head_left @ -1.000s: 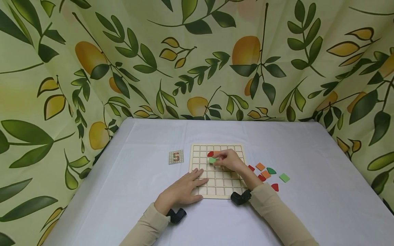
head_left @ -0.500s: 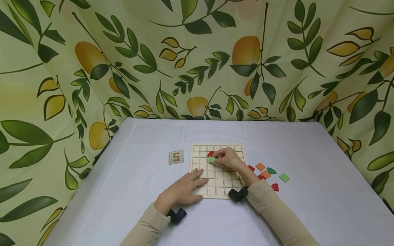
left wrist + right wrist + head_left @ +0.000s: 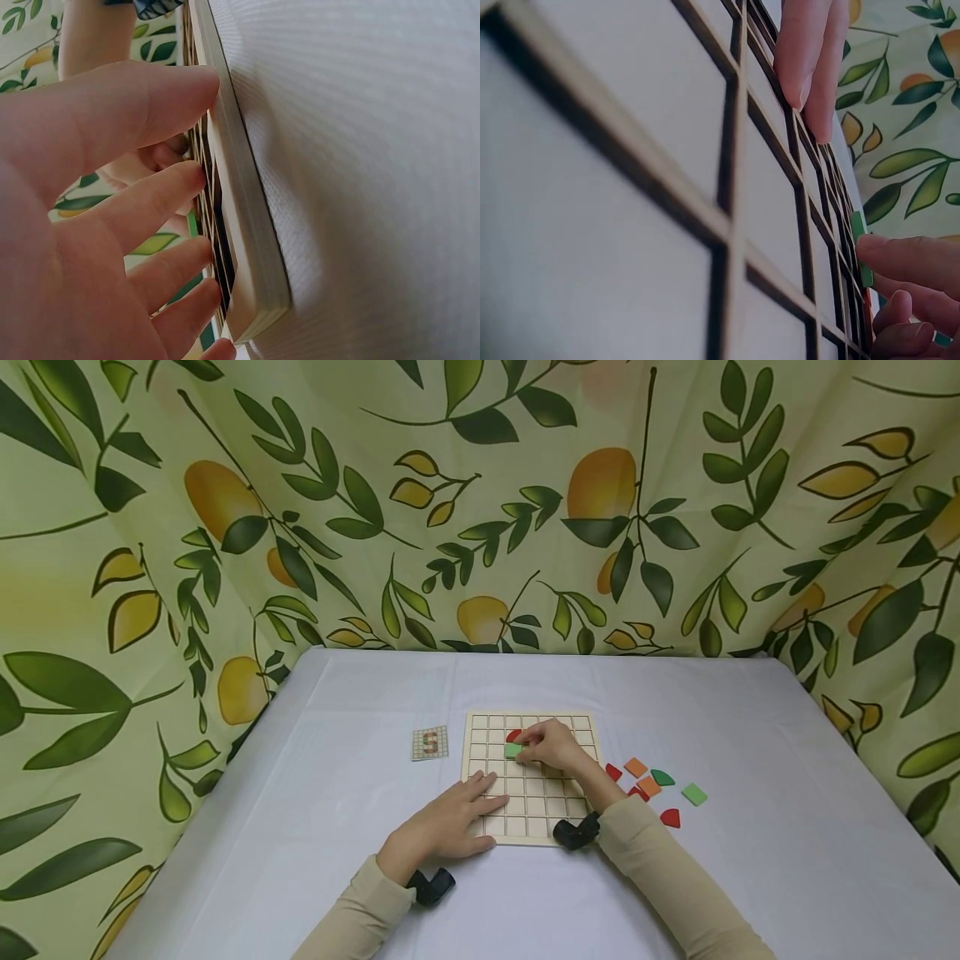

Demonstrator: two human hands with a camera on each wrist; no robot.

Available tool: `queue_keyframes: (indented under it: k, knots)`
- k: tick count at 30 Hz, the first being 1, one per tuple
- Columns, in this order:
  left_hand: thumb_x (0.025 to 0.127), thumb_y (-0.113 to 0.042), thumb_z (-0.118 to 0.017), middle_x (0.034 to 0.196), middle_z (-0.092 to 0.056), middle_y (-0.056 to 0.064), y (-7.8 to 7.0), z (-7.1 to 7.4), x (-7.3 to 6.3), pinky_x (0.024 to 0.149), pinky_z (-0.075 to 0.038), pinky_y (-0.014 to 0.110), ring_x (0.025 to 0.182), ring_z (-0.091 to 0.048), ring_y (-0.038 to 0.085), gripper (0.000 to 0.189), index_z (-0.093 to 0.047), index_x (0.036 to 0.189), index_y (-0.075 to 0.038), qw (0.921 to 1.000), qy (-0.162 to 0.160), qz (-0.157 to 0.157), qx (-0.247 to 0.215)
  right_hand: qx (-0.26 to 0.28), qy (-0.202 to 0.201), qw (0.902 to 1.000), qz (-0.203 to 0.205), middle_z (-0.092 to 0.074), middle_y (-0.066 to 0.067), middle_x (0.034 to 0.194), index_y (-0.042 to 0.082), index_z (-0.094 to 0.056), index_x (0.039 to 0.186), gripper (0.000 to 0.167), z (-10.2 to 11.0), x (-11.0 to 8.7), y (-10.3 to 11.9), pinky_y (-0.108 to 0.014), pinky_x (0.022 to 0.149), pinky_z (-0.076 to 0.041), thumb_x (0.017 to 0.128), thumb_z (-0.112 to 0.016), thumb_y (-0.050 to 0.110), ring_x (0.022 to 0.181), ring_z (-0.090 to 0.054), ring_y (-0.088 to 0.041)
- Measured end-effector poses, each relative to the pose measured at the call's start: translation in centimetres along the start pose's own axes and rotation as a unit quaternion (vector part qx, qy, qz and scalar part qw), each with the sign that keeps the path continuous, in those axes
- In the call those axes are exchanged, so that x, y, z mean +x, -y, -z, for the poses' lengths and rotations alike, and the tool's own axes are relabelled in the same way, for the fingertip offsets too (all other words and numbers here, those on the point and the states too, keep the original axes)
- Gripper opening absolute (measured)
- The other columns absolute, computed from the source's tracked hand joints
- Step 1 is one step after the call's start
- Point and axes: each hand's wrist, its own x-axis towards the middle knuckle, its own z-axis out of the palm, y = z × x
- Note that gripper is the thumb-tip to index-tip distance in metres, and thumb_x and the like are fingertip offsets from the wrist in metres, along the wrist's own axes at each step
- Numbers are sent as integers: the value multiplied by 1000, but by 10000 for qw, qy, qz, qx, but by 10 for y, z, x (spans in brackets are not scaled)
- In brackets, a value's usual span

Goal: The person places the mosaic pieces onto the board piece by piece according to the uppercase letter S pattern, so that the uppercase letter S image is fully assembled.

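Note:
My left hand (image 3: 448, 818) rests with spread fingers on the left front part of a wooden grid board (image 3: 525, 838). In the left wrist view, its thumb (image 3: 161, 97) touches the board's edge. Over the board's upper middle, my right hand (image 3: 553, 747) pinches a light green square tile (image 3: 513, 751) at its right side. From the right wrist view, a fingertip (image 3: 871, 243) presses against that green tile (image 3: 857, 225), which stands at a slant to the grid. Just behind it sits a red quarter-round tile (image 3: 513, 736), partly covered by the fingers.
A small pattern card (image 3: 430, 743) lies left of the board. To its right are loose tiles: orange squares (image 3: 635, 767), red quarter-rounds (image 3: 671, 818), a dark green quarter-round (image 3: 662, 777) and a light green square (image 3: 694, 794). A leaf-patterned curtain (image 3: 480, 527) surrounds the white table (image 3: 360, 693).
The right hand and the green tile have shifted slightly left. An orange tile glimpsed behind the fingers is now hidden by them. My left hand has stayed in place.

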Motion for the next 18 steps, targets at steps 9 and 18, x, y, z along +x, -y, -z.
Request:
queue_keyframes:
  k: [9,18]
  knots:
    - [91,-33,-61,160,-29,10,1,-1,0,122,-28,48,151,-25,30,58,-45,145,-19,10000,-50,-27,-1,3,16,10000,-61,-48,4,61,0,-74,99,25,-1,1,0,-21,55,-34,75,-79,7,60,-42,-11]
    - [92,-35,-60,159,-31,13,2,0,-1,122,-29,47,150,-25,32,57,-45,145,-19,9998,-101,-164,83,-44,9,10000,-78,-48,4,61,0,-74,99,26,-1,1,-1,-21,56,-34,74,-79,7,60,-42,-11]
